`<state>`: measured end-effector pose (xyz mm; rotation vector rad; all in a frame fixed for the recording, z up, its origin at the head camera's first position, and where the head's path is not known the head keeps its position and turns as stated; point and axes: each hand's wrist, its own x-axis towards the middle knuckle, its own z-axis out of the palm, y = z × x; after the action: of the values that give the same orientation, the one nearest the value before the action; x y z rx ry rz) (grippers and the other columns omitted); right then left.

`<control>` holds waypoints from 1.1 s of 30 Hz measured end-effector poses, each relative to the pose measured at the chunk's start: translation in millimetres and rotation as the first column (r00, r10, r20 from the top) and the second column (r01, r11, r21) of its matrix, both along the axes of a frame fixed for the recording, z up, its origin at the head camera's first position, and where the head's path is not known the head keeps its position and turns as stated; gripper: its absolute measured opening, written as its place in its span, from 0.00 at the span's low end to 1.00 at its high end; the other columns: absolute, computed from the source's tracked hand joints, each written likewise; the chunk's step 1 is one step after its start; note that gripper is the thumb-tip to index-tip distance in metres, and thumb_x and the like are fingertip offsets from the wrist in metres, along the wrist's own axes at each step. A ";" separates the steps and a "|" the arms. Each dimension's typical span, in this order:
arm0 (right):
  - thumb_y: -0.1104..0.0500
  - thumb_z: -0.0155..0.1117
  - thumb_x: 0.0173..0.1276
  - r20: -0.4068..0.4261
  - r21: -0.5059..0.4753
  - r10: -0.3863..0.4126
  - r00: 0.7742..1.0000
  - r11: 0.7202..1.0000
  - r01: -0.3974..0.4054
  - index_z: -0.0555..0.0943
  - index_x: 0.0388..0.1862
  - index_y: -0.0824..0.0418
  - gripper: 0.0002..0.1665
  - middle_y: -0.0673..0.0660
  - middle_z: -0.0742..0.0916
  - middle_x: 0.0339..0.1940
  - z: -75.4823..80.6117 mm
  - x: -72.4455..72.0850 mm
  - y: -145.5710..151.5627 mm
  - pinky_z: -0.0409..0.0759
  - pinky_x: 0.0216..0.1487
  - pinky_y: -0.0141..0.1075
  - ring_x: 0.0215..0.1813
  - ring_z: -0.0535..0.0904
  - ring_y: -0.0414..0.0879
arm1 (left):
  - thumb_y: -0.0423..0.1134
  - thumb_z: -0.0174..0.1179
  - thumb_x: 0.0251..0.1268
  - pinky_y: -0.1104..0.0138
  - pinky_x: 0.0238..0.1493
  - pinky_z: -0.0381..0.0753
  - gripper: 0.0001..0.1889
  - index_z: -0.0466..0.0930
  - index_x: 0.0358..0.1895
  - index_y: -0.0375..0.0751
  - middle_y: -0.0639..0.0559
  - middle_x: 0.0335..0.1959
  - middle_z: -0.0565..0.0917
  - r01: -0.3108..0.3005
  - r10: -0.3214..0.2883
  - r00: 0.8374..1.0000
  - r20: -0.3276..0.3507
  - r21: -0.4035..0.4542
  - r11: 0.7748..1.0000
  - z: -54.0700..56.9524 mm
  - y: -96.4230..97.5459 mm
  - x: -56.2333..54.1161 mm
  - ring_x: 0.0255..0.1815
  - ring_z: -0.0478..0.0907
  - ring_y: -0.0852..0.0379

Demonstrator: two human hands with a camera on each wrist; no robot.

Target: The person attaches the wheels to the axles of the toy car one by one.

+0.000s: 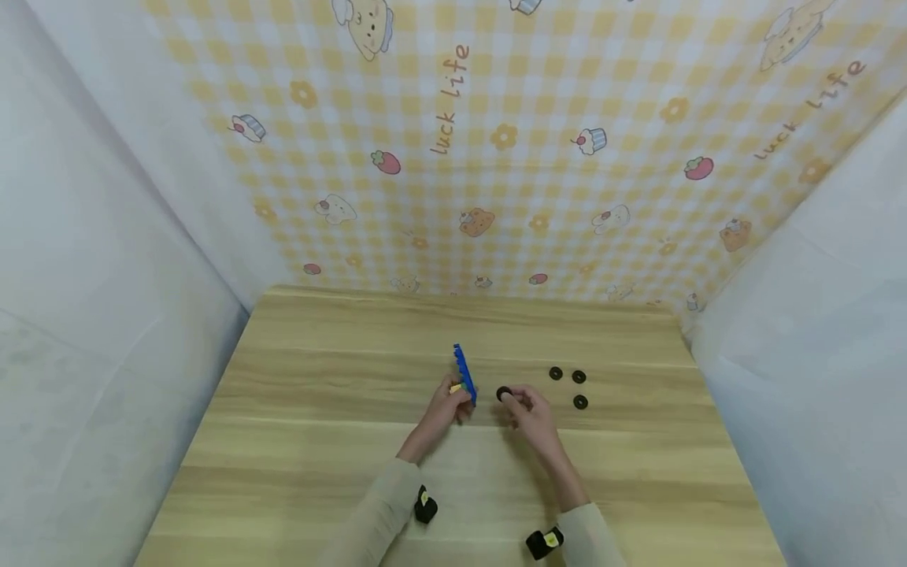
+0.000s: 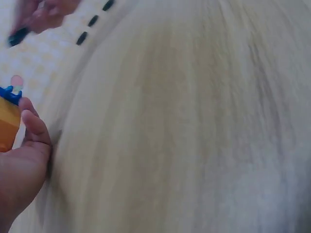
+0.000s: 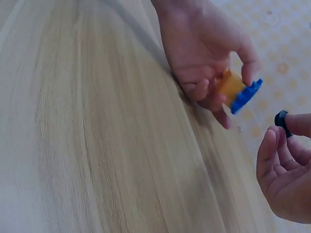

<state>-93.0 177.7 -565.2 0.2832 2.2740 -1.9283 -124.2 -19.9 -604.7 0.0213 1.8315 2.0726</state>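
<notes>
My left hand [image 1: 445, 408] grips a toy piece with a long blue base [image 1: 464, 372] and a yellow-orange block [image 3: 230, 89] on one side. The blue base stands tilted, its far end pointing away from me. Its near end lies by my thumb. To the right, my right hand [image 1: 533, 416] pinches a small black toy tire [image 1: 504, 392] between thumb and fingers. A gap separates the tire from the blue base. In the left wrist view, only the edge of the orange block [image 2: 8, 124] shows beside my fingers.
Three more black tires, [image 1: 556, 373] among them, lie on the wooden table [image 1: 319, 378] to the right of my right hand. A yellow checked cloth [image 1: 496, 181] hangs behind the table, with white sheets [image 1: 92, 315] at both sides.
</notes>
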 end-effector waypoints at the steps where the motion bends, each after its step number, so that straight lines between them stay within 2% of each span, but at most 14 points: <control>1: 0.54 0.65 0.72 0.012 -0.025 0.014 1.000 1.000 -0.014 0.81 0.52 0.64 0.16 0.66 0.85 0.42 1.4 -2.3 -3.6 0.83 0.33 0.36 0.37 0.81 0.51 | 0.40 0.50 0.73 0.68 0.26 0.74 0.19 0.66 0.60 0.33 0.50 0.31 0.80 0.000 0.000 1.000 -0.008 0.016 1.000 -0.2 0.8 -2.4 0.28 0.75 0.56; 3: 0.55 0.64 0.73 0.023 -0.056 0.034 0.999 0.998 -0.033 0.81 0.51 0.66 0.16 0.69 0.85 0.42 3.3 -6.5 -9.9 0.85 0.35 0.39 0.37 0.82 0.52 | 0.41 0.48 0.74 0.69 0.23 0.74 0.20 0.64 0.62 0.33 0.47 0.31 0.80 -0.001 0.002 1.000 -0.028 0.037 0.999 -0.8 2.5 -7.6 0.27 0.76 0.56; 7: 0.58 0.62 0.74 0.033 -0.068 0.061 0.998 0.996 -0.059 0.81 0.51 0.67 0.14 0.72 0.85 0.42 6.5 -10.2 -20.5 0.85 0.37 0.43 0.39 0.84 0.58 | 0.41 0.49 0.74 0.68 0.18 0.76 0.19 0.62 0.61 0.36 0.45 0.31 0.82 -0.009 0.009 0.999 -0.039 0.009 1.000 -2.0 6.5 -15.3 0.23 0.77 0.55; 10: 0.57 0.61 0.75 0.017 -0.046 0.077 0.997 0.996 -0.076 0.80 0.51 0.67 0.15 0.72 0.86 0.43 2.1 -12.0 -26.8 0.84 0.37 0.41 0.40 0.84 0.59 | 0.42 0.49 0.75 0.67 0.17 0.76 0.16 0.63 0.58 0.38 0.46 0.28 0.81 -0.016 0.016 1.000 -0.027 -0.012 1.000 -5.2 8.2 -18.6 0.20 0.77 0.55; 15: 0.57 0.58 0.77 -0.031 -0.051 0.063 0.998 0.997 -0.064 0.80 0.53 0.67 0.15 0.72 0.85 0.43 -2.6 -16.9 -34.5 0.83 0.37 0.39 0.43 0.83 0.61 | 0.54 0.49 0.78 0.64 0.21 0.81 0.23 0.66 0.65 0.42 0.48 0.23 0.77 -0.045 0.043 0.997 -0.060 -0.027 0.999 -7.7 8.2 -22.3 0.16 0.75 0.56; 18: 0.59 0.57 0.77 -0.043 -0.078 0.056 0.997 0.995 -0.060 0.79 0.55 0.68 0.15 0.75 0.84 0.44 0.9 -18.5 -38.5 0.85 0.37 0.42 0.43 0.82 0.65 | 0.58 0.49 0.77 0.61 0.26 0.85 0.26 0.66 0.67 0.46 0.46 0.29 0.80 -0.032 0.027 0.995 -0.094 -0.044 0.999 -8.3 8.1 -23.0 0.21 0.79 0.55; 21: 0.60 0.56 0.78 -0.052 -0.074 0.043 0.998 0.996 -0.047 0.79 0.56 0.69 0.16 0.73 0.85 0.45 -3.4 -20.0 -41.6 0.85 0.37 0.42 0.43 0.83 0.62 | 0.58 0.48 0.77 0.60 0.31 0.86 0.24 0.67 0.65 0.47 0.44 0.37 0.81 -0.015 0.005 0.994 -0.113 -0.087 0.996 -10.5 9.2 -21.5 0.28 0.82 0.54; 24: 0.59 0.56 0.78 -0.061 -0.047 0.012 0.998 0.999 -0.015 0.80 0.56 0.68 0.16 0.69 0.87 0.44 -15.7 -21.2 -44.5 0.84 0.36 0.37 0.40 0.84 0.54 | 0.57 0.45 0.79 0.61 0.35 0.86 0.21 0.68 0.61 0.46 0.43 0.43 0.81 -0.018 -0.001 0.992 -0.128 -0.151 0.988 -12.6 10.5 -18.5 0.33 0.83 0.53; 27: 0.57 0.55 0.78 -0.061 -0.065 -0.017 0.998 0.998 0.013 0.80 0.55 0.67 0.16 0.65 0.86 0.41 -27.3 -20.3 -47.4 0.82 0.34 0.33 0.36 0.82 0.47 | 0.56 0.44 0.80 0.59 0.42 0.84 0.19 0.68 0.60 0.47 0.42 0.48 0.81 -0.030 0.002 0.991 -0.137 -0.203 0.979 -12.8 11.2 -14.8 0.40 0.83 0.51; 30: 0.57 0.54 0.79 -0.071 -0.106 -0.027 0.997 0.994 0.019 0.78 0.55 0.69 0.17 0.65 0.84 0.38 -39.4 -17.8 -49.0 0.81 0.31 0.32 0.32 0.79 0.44 | 0.55 0.42 0.80 0.55 0.51 0.80 0.21 0.67 0.65 0.48 0.42 0.54 0.81 -0.034 0.002 0.991 -0.136 -0.236 0.971 -12.9 10.6 -11.0 0.49 0.80 0.51; 33: 0.56 0.54 0.79 -0.102 -0.130 -0.026 0.994 0.991 0.012 0.76 0.56 0.69 0.18 0.63 0.83 0.37 -51.8 -13.8 -49.5 0.81 0.30 0.32 0.30 0.79 0.43 | 0.55 0.44 0.79 0.56 0.53 0.77 0.25 0.64 0.71 0.47 0.42 0.55 0.81 -0.034 -0.005 0.989 -0.146 -0.263 0.964 -14.4 9.3 -7.7 0.50 0.78 0.52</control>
<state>-106.8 128.2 -616.9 0.1942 2.2020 -2.1363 -131.9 -10.6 -619.1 0.0914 2.1905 1.8608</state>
